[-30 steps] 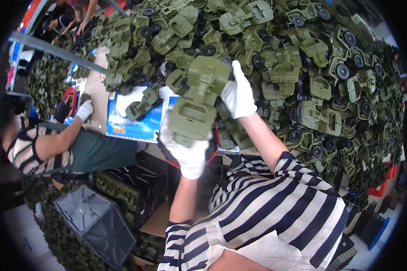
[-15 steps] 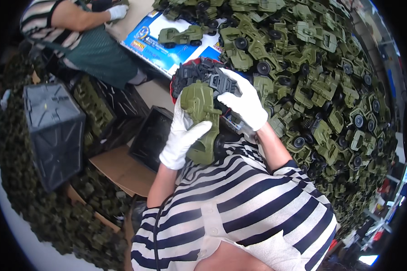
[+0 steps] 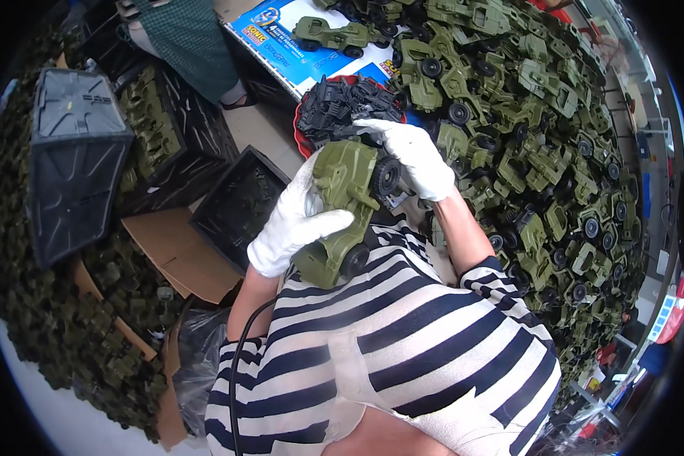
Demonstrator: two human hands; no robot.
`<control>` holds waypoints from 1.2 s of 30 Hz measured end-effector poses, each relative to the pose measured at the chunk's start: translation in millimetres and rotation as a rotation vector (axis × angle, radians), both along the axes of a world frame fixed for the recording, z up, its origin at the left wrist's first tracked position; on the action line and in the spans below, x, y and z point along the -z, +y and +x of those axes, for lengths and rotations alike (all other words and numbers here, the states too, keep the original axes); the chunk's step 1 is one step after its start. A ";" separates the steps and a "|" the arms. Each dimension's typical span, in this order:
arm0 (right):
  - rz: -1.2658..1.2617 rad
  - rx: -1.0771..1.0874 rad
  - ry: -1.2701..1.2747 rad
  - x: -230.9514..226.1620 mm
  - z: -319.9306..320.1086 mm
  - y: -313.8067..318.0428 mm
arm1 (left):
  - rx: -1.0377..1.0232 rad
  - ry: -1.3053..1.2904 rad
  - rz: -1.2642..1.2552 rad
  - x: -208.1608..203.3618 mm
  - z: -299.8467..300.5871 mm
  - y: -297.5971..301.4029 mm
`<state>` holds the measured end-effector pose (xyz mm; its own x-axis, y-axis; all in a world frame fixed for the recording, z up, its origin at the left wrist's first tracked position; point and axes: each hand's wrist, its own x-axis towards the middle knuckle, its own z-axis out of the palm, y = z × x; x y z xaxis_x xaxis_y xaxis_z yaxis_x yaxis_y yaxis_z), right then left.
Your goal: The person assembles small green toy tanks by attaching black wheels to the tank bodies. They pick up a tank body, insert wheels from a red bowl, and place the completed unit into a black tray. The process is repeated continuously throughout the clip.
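My left hand [image 3: 292, 224], in a white glove, is closed around an olive-green toy jeep [image 3: 338, 201]. The toy is tilted, with its black wheels turned to the right. Just beyond it a red bowl [image 3: 304, 140] holds a heap of small black plastic parts [image 3: 346, 102]. Over the right side of this heap lies my gloved right hand [image 3: 418, 156], its fingers stretched out to the left and touching the black parts. What is under those fingertips is hidden.
Green toy jeeps [image 3: 539, 159] are piled on the right. A blue and white printed sheet [image 3: 281, 45] lies at the back. Dark crates [image 3: 80, 137], a black bin [image 3: 239, 201] and cardboard flaps [image 3: 178, 251] stand on the left. A co-worker's green apron [image 3: 194, 49] shows at upper left.
The black grille-like part no longer shows in my right hand, whose fingers have straightened over the bowl. My left hand has turned the jeep, bringing its wheels into sight. The view has shifted.
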<state>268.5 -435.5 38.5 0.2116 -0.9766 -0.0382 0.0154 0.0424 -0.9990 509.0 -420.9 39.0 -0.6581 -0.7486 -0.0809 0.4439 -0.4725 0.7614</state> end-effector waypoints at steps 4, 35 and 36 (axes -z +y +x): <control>0.095 -0.021 -0.129 2.8 4.4 3.0 | -0.013 -0.052 0.041 -6.8 4.1 2.3; -0.197 -0.248 0.183 16.0 13.3 -6.2 | -0.415 -0.358 -0.349 49.4 -29.4 15.7; -0.134 -0.208 0.175 18.9 20.8 -0.3 | -0.459 -0.348 -0.428 49.8 -28.3 10.7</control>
